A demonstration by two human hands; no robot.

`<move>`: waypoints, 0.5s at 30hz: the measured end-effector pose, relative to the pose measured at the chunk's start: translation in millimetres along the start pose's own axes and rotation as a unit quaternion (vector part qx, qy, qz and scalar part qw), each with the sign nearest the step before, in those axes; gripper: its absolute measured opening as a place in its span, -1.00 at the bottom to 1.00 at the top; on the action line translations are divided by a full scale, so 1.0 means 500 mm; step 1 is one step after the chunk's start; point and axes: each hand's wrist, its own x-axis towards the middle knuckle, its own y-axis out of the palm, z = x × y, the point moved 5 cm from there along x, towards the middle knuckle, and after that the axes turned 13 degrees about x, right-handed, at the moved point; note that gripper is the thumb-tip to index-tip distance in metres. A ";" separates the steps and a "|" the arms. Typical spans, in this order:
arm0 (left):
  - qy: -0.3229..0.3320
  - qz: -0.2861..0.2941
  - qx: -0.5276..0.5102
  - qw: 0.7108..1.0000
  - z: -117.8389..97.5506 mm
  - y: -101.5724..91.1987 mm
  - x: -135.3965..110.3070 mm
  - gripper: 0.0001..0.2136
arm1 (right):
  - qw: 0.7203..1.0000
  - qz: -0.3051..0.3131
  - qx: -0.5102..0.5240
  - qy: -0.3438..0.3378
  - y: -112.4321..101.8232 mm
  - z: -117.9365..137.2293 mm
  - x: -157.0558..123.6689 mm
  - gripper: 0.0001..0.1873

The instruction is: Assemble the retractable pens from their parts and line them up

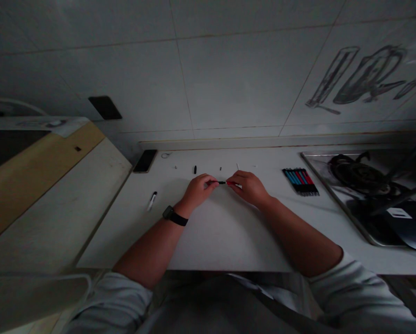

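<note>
Between my hands, level above the white worktop [225,241], is a slim red-and-black pen [222,183]. My left hand [200,189] pinches its dark left end between thumb and fingers. The red right end sits in the closed fingers of my right hand [248,186]. Fingers cover both ends, so I cannot tell whether the pen is one piece. Just beyond my hands lie a short black piece [195,170], a tiny dark piece [220,169] and a thin white piece [238,166].
A row of pens [300,182] in blue, red and black lies to the right, beside a gas stove [354,204]. On the left are a phone [145,161], a white-and-black pen-like tool [152,201] and a small ring [165,155]. A tiled wall [236,83] closes off the back.
</note>
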 end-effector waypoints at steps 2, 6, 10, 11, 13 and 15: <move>0.000 0.003 -0.002 1.000 0.004 -0.001 0.001 -0.94 | 1.000 0.009 -0.005 0.009 -0.004 -0.004 0.001 -0.78; -0.025 0.003 0.001 1.000 0.035 -0.001 0.007 -0.93 | 0.995 0.032 -0.045 0.083 -0.027 -0.025 0.001 -0.79; -0.082 -0.017 -0.025 0.996 0.075 0.005 0.009 -0.89 | 0.980 0.096 -0.109 0.136 -0.040 -0.034 -0.001 -0.84; -0.092 -0.022 -0.033 0.995 0.080 0.006 0.009 -0.88 | 0.976 0.119 -0.123 0.136 -0.038 -0.031 0.000 -0.84; -0.105 -0.031 -0.045 0.993 0.084 0.006 0.009 -0.88 | 0.967 0.159 -0.150 0.133 -0.030 -0.023 0.000 -0.84; -0.114 -0.039 -0.052 0.991 0.081 0.003 0.009 -0.88 | 0.960 0.183 -0.172 0.128 -0.020 -0.014 0.000 -0.83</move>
